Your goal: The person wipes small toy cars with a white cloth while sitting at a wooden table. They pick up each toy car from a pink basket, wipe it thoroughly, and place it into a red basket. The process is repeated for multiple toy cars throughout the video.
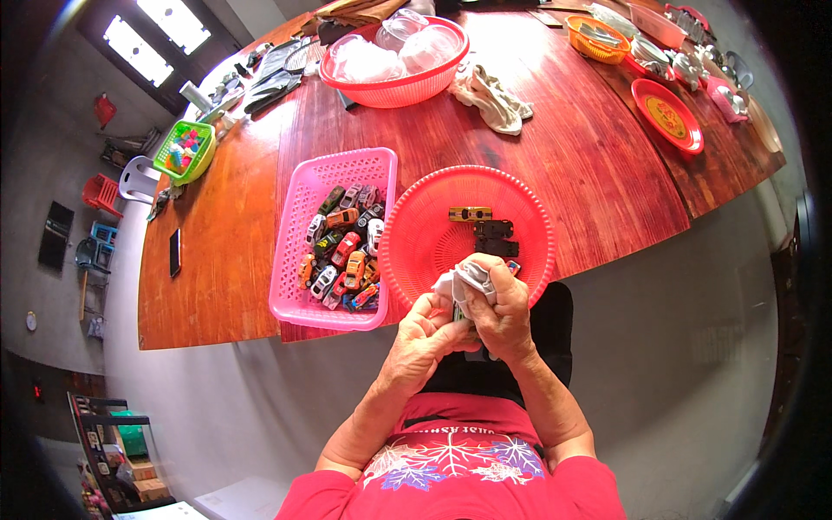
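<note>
A: Where is the white cloth point(468, 279) held?
B: It is bunched inside the closed grip of the right hand point(503, 312); the left hand point(426, 336) is closed beneath, over the red round basket point(414, 227) rim

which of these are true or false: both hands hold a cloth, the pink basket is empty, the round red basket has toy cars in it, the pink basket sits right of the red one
1. Both hands hold a cloth: true. The left hand and right hand grip a grey-white cloth, with a small thing barely visible inside it.
2. The pink basket is empty: false. It is full of toy cars.
3. The round red basket has toy cars in it: true. A yellow one and dark ones lie there.
4. The pink basket sits right of the red one: false. It is on its left.
</note>
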Demonstrator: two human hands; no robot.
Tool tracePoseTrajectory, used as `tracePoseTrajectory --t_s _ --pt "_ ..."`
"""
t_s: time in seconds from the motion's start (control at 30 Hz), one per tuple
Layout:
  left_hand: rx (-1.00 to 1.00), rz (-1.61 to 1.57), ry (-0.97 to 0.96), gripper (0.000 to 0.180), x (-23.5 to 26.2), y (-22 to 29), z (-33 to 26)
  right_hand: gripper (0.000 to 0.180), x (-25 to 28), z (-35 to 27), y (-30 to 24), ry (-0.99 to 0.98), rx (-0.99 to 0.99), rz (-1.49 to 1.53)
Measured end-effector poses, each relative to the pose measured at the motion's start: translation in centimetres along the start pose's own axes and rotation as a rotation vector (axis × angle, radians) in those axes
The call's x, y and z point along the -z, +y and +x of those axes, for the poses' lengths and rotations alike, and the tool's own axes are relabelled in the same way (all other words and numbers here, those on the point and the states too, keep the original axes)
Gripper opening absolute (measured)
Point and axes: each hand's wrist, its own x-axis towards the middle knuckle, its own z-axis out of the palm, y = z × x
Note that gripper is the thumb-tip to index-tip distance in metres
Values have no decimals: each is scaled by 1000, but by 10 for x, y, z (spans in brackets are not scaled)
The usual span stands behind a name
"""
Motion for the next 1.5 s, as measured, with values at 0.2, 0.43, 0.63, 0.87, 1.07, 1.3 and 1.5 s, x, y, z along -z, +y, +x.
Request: tracePoseTrajectory --t_s 0.2,0.43,0.63,0.87,1.07,1.3,1.5 --pt "82 -81 -18 25 6 5 1 15 13 12 -5 238 -361 269" --pt "-96 -331 -20 45 4 -2 10 52 3 -1 -19 -160 186 -356" --pt "-103 -302 122 38 13 -5 8 49 -1 -25 -14 -229 430 -698" --pt "-111 -301 134 27 3 8 5 33 22 -36 -17 -433 464 -446" --pt "-14 -359 12 30 3 6 3 45 15 -13 -25 -41 182 -199" --pt "-136 -219 80 29 11 0 1 50 -8 -28 -23 -63 282 -487" --pt "-152 -278 180 22 10 12 5 28 14 -38 -22 37 -372 238"
